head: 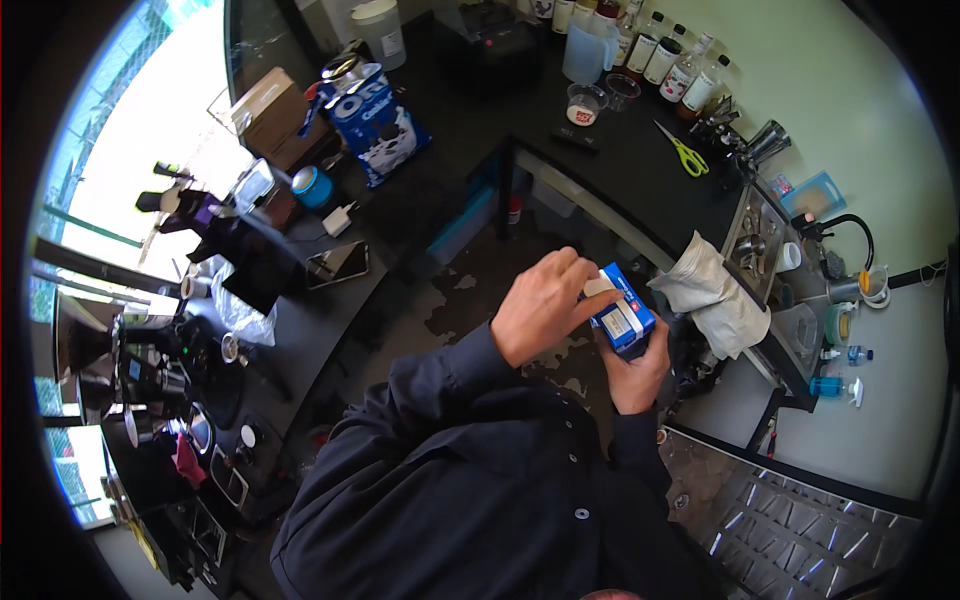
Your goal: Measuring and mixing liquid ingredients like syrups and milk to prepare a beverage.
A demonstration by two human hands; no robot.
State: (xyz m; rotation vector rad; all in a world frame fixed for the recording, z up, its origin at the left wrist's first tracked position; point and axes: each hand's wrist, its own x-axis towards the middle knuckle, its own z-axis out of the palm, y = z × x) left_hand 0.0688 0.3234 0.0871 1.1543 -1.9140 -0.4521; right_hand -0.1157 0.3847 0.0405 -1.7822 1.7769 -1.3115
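Note:
In front of my chest I hold a blue carton point(631, 289) with a white strip and a pale label, tilted over the floor. My right hand point(636, 371) grips it from below and the right side. My left hand point(536, 304) reaches across to its upper left end, the thumb laid along the face and the other fingers curled at the corner. These fingers partly hide a pale part of the carton's end. Whether the carton is opened cannot be seen.
A clear cup point(583, 105) with white contents stands at a black digital scale point(576, 139) on the back counter. Green-handled scissors point(688, 159), syrup bottles point(679, 79) and a pitcher point(586, 52) are nearby. A cloth point(720, 300) hangs at right; a blue Oreo bag point(382, 135) and smartphone point(337, 265) lie left.

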